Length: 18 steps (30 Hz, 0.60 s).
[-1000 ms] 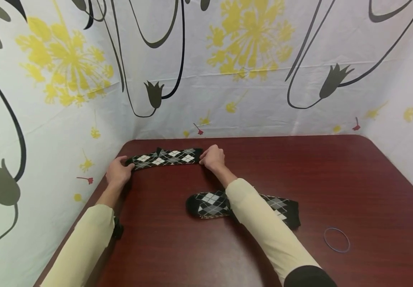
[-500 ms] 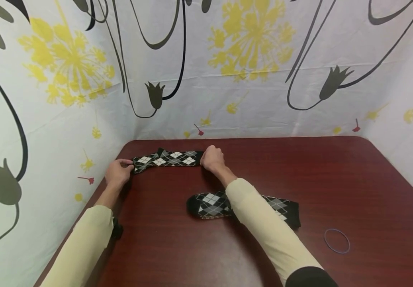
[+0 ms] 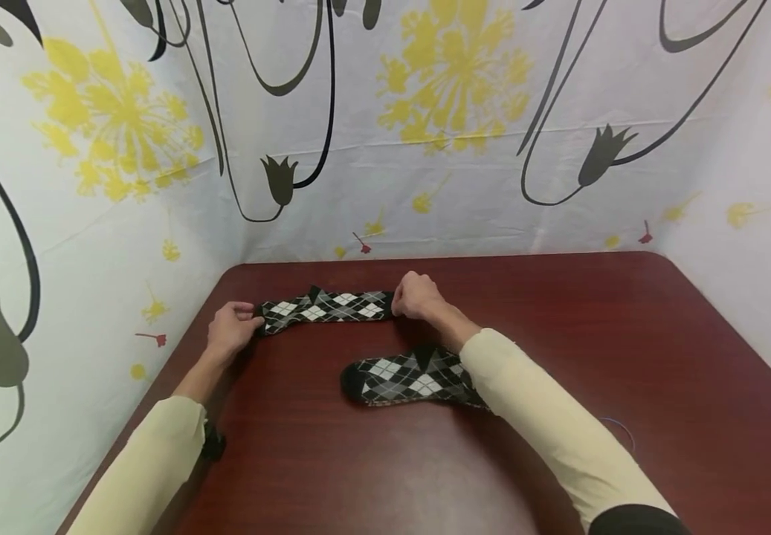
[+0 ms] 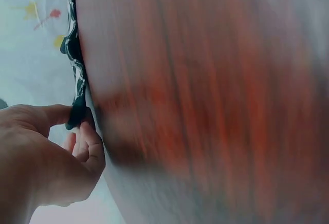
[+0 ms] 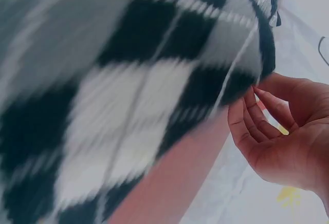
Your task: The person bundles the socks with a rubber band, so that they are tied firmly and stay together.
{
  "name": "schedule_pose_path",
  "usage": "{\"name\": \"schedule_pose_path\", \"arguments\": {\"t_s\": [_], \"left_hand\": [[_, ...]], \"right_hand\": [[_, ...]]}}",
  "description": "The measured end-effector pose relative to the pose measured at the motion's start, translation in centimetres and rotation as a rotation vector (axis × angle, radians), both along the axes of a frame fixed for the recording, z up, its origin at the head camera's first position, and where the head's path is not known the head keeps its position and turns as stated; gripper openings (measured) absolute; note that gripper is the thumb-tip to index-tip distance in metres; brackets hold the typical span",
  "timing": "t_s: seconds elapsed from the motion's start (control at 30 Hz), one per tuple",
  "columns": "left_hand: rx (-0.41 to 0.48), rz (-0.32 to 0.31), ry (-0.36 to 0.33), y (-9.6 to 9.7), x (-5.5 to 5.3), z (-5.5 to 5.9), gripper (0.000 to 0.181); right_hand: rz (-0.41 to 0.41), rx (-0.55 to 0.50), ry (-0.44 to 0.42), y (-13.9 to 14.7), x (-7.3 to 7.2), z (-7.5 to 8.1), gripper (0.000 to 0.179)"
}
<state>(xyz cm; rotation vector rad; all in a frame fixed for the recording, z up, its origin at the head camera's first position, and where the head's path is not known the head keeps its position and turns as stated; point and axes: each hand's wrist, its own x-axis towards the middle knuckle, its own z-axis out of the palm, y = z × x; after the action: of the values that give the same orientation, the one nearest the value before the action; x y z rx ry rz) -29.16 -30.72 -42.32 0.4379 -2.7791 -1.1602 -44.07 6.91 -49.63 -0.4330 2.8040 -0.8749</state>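
1. The black, grey and white argyle knit sock [image 3: 333, 307] ran lengthwise from the left hand [image 3: 233, 328] to the right hand [image 3: 418, 296].
2. Both hands pinched it, one grip at each end.
3. It occupied the far left of the red-brown bench [image 3: 291, 461].

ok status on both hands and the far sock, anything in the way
Left hand pinching one end, right hand the other. Far sock laid out lengthwise between them. Nothing seen blocking; nearer sock partly hidden by right sleeve.
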Motion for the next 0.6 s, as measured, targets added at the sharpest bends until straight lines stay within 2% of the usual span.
{"name": "schedule_pose_path", "arguments": {"t_s": [0.2, 0.23, 0.37, 0.47, 0.57, 0.6], "left_hand": [[0.080, -0.119, -0.053, 1.9, 0.5, 0.2, 0.050], [0.091, -0.132, -0.059, 2.2, 0.7, 0.3, 0.050], [0.126, -0.157, -0.075, 3.7, 1.2, 0.6, 0.049], [0.149, -0.178, -0.071, 4.8, 1.5, 0.7, 0.049], [0.186, -0.206, -0.071, 5.6, 1.8, 0.7, 0.047], [0.198, -0.217, -0.070, 5.8, 1.9, 0.7, 0.047]], "right_hand": [[0.016, -0.021, -0.065, 3.4, 2.4, 1.2, 0.013], [0.031, -0.025, -0.062, 3.9, 3.8, 2.3, 0.010], [0.072, -0.038, -0.051, 6.1, 6.1, 3.8, 0.007], [0.066, -0.057, -0.039, 7.7, 7.1, 4.5, 0.011], [0.053, -0.057, -0.042, 8.4, 10.4, 8.0, 0.011], [0.056, -0.068, -0.029, 8.7, 11.0, 8.4, 0.012]]}}
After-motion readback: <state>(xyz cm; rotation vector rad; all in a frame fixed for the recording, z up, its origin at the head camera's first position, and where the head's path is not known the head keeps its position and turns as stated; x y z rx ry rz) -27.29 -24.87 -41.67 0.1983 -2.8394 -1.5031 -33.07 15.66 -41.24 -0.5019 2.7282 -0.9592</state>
